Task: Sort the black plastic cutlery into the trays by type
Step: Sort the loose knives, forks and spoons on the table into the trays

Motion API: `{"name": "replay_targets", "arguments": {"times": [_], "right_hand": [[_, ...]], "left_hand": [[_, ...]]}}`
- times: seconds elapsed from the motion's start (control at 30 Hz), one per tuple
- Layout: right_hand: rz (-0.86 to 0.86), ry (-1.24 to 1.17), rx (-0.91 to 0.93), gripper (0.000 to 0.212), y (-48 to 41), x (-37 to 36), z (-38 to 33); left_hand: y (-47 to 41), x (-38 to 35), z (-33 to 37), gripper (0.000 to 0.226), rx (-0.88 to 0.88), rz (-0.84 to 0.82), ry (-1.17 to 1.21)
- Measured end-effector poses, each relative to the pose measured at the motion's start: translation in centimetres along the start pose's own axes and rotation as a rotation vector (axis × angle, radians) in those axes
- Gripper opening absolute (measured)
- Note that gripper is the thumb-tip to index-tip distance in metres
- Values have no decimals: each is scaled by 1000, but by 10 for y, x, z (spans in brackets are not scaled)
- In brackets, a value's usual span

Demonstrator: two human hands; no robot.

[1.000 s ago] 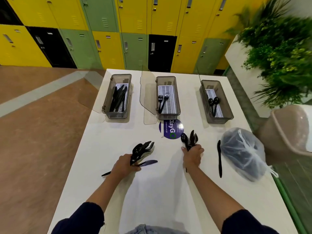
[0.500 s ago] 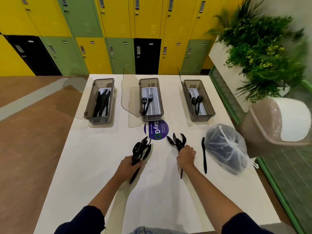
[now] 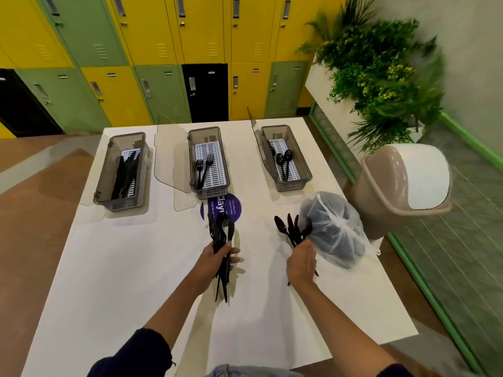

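Left grip (image 3: 217, 257) is curled round a tight bundle of black plastic cutlery (image 3: 221, 235). Right grip (image 3: 300, 263) is curled round a second, fanned bundle (image 3: 292, 231). Both are above the white desk (image 3: 136, 268), short of the smoky plastic knife tray (image 3: 100, 183), fork tray (image 3: 190, 159) and spoon tray (image 3: 304, 164).

Suggest setting one bundle down, then drawing pieces singly and checking each head.

Piece types in the left bundle are unreadable. Contents of the tied translucent bag (image 3: 334, 232) are unclear.
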State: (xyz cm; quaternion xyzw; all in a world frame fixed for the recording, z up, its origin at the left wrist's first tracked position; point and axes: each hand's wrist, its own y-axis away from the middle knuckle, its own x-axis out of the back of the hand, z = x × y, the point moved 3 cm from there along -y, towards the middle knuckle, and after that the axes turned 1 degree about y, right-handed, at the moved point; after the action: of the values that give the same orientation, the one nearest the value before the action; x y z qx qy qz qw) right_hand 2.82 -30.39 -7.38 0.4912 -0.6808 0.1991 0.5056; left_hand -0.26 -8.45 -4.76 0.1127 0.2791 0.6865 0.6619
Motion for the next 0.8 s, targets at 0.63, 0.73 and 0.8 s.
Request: {"name": "replay_targets", "arguments": {"times": [0.63, 0.73, 0.8], "right_hand": [[-335, -22, 110, 46, 14, -25, -30], [-521, -367, 179, 38, 26, -26, -49], [-647, -486, 232, 36, 39, -20, -64]], "left_hand": [[3, 1, -10, 24, -25, 23, -18], [4, 8, -8, 29, -54, 174, 64], [5, 8, -4, 35, -61, 206, 91]]}}
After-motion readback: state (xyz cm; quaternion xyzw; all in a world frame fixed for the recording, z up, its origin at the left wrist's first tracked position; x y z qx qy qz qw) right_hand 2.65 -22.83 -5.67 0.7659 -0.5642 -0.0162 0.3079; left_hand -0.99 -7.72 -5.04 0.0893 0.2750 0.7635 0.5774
